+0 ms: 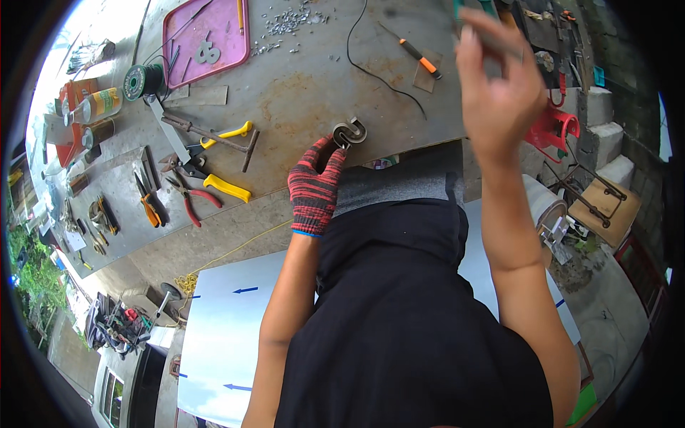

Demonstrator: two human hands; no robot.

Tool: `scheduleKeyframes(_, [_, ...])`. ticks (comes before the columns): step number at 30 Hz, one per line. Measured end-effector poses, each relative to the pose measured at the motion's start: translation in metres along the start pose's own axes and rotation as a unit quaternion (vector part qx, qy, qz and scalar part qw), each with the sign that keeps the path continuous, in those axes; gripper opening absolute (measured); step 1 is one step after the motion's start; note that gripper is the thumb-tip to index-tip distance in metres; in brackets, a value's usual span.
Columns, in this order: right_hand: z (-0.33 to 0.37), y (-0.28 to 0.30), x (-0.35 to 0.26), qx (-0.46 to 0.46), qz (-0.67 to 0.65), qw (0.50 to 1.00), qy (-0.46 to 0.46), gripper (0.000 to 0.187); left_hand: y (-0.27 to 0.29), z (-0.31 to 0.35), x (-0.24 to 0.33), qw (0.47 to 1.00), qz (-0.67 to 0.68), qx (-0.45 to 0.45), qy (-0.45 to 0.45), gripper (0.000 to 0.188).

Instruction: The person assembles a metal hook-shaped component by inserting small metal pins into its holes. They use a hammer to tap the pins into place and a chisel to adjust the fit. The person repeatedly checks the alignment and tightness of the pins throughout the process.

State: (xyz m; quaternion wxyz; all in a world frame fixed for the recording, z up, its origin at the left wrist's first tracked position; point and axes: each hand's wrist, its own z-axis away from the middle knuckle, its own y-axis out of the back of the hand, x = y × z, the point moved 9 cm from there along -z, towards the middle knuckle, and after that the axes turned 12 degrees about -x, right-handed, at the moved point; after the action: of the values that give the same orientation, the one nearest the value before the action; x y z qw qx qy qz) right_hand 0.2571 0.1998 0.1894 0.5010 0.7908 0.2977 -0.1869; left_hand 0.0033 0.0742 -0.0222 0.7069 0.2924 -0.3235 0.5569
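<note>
My left hand (316, 182), in a red and black striped glove, pinches a small curled metal piece (351, 131) at the bench's near edge. The piece is bent into an S-like curve. My bare right hand (503, 93) is raised at the upper right and smeared by motion. Its fingers curl around a dark, blurred object (499, 44) whose kind I cannot make out. Beyond the left hand, an orange and black screwdriver (412, 51) lies on the metal bench (292, 107), near a thin black cord (374, 84).
A pink tray (246, 43) holds curled metal pieces, with small metal bits (289, 23) scattered beside it. To the left lie yellow-handled cutters (225, 187), a T-shaped bar (214, 135), red-handled pliers (191, 203), orange-handled pliers (148, 207), a wire spool (143, 82) and bottles (103, 105).
</note>
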Motion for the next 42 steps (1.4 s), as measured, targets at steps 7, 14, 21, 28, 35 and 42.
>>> scheduleKeyframes(7, [-0.092,-0.022,0.048,0.036,0.038,0.998,-0.041,0.011,0.0,-0.001,0.003,1.0,-0.029,-0.001,0.008,0.042])
scheduleKeyframes(14, [-0.102,-0.061,0.083,-0.02,0.022,0.987,-0.156,0.016,-0.001,-0.002,0.005,0.999,-0.032,-0.007,0.006,0.043])
scheduleKeyframes(21, [-0.098,-0.088,0.108,-0.079,-0.002,0.967,-0.244,0.02,0.002,0.0,0.003,0.998,-0.053,-0.001,0.02,0.043])
scheduleKeyframes(28, [-0.085,-0.097,0.136,-0.12,-0.018,0.956,-0.267,0.025,0.0,-0.003,0.01,0.999,-0.034,-0.012,0.012,0.042])
scheduleKeyframes(35, [-0.012,-0.068,0.09,-0.133,-0.066,0.956,-0.255,0.012,0.0,0.001,0.006,0.999,-0.022,-0.008,0.025,0.042])
scheduleKeyframes(42, [0.124,-0.119,-0.023,-0.33,-0.076,0.941,0.016,0.023,-0.001,0.0,-0.001,0.999,-0.013,-0.022,0.027,0.043])
